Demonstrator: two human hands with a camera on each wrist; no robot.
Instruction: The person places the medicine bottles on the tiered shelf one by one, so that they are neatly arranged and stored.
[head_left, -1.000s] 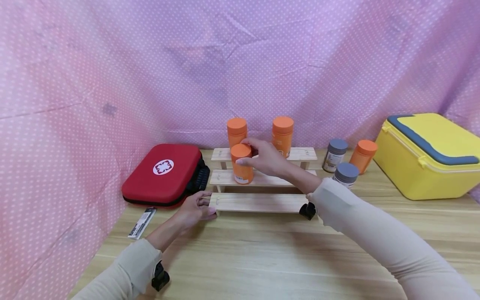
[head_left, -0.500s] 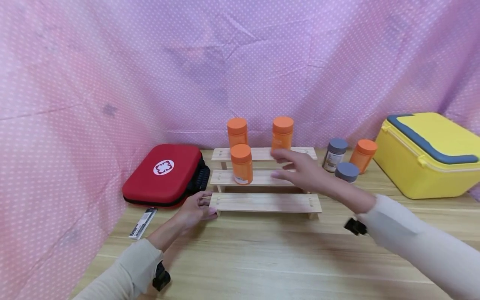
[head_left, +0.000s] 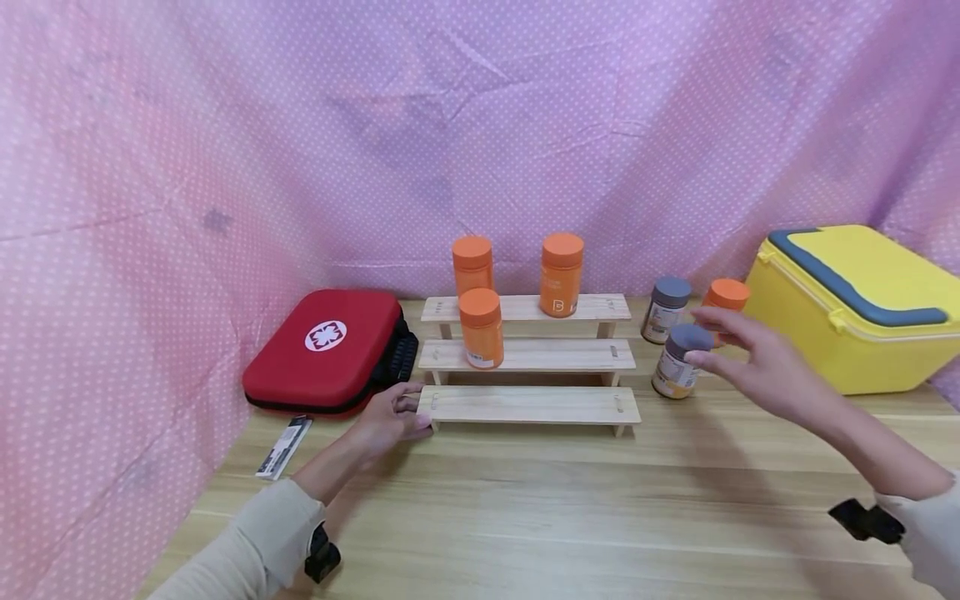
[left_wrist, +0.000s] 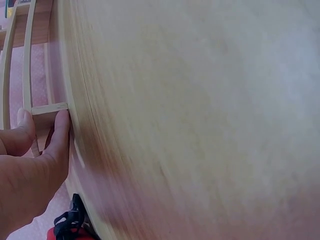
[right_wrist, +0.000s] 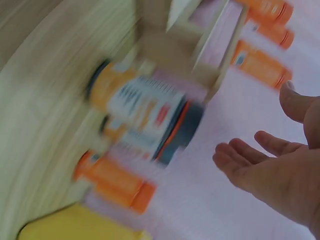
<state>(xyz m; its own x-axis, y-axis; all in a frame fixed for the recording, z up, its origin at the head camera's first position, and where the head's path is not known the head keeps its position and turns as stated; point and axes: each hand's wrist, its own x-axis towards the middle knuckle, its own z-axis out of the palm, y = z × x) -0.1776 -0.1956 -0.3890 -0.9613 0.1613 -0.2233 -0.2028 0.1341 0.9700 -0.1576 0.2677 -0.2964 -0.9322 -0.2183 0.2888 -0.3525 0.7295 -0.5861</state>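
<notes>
Reaching out to the right of a three-step wooden rack (head_left: 532, 405), a person's right hand (head_left: 772, 371) comes up to a grey-capped jar (head_left: 677, 371) standing upright on the wood-grain table (head_left: 525, 508). The thumb and fingers of this hand are parted and hold nothing; the right wrist view, where the jar is blurred, shows a gap between them and its cap. That jar, with a pale label and a yellowish lower part, is just beside the rack's right end, near its two lower steps. The left hand (head_left: 388, 418) is at the rack's opposite end, its thumb and fingers pinching the left end of the lowest step. The two hands are well apart, one on either side of the rack. Two orange jars stand upright on the rack's top step, a left one (head_left: 472, 265) and a right one (head_left: 562, 279), with bare wood between them. A third orange jar (head_left: 482, 333) stands toward the left of the rack's middle step. Right of the rack, level with its upper steps, are a second grey-capped jar (head_left: 663, 318) and, partly hidden by the right hand, another orange-capped jar (head_left: 726, 293). Farther right of the rack sits a yellow box (head_left: 832, 346) with a dark blue-grey band on its lid. Left of the rack lies a red case (head_left: 300, 375) bearing a white round emblem, and, nearer the viewer, a slim printed packet (head_left: 283, 447). Pink-purple dotted cloth (head_left: 487, 125) hangs behind the rack.
</notes>
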